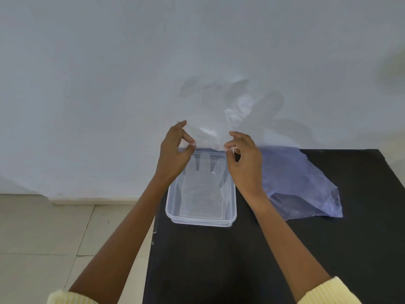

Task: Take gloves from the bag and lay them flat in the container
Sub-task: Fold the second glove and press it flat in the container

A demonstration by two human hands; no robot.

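A thin clear plastic glove hangs in the air above the far end of the clear plastic container, its fingers pointing up against the white wall. My left hand pinches the glove's left edge. My right hand pinches its right edge. At least one clear glove lies flat inside the container. The blue-purple plastic bag lies crumpled on the black table to the right of the container, behind my right forearm.
The black table carries the container at its far left corner, near the table's left edge. A white wall rises right behind the table. Pale floor tiles lie to the left.
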